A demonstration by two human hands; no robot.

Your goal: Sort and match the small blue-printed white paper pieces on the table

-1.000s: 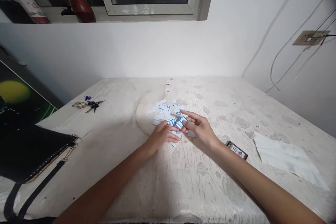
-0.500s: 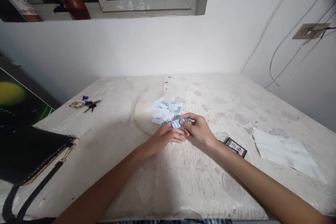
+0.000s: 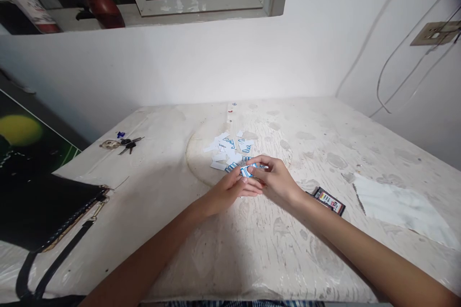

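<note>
Between my two hands, just above the table, is a small white paper piece [image 3: 248, 171] with blue outlines printed on it. My left hand [image 3: 230, 187] pinches its left end with thumb and fingers. On the other side, my right hand [image 3: 275, 177] grips it, the thumb pressed on the printed face. Fingers hide part of the paper. Right behind the hands lies a loose pile of white paper scraps [image 3: 225, 149], several with blue line shapes.
A black bag [image 3: 54, 211] with a strap lies at the left, with keys [image 3: 129, 144] beyond it. A dark case with a printed label [image 3: 328, 200] sits by my right forearm. A white cloth [image 3: 399, 208] lies far right. Behind the table [image 3: 158, 129] rises a white wall [image 3: 216, 62].
My view has shifted slightly, so everything appears a little to the right. The hands stay together on the same paper piece, which has tilted slightly between the fingers.
</note>
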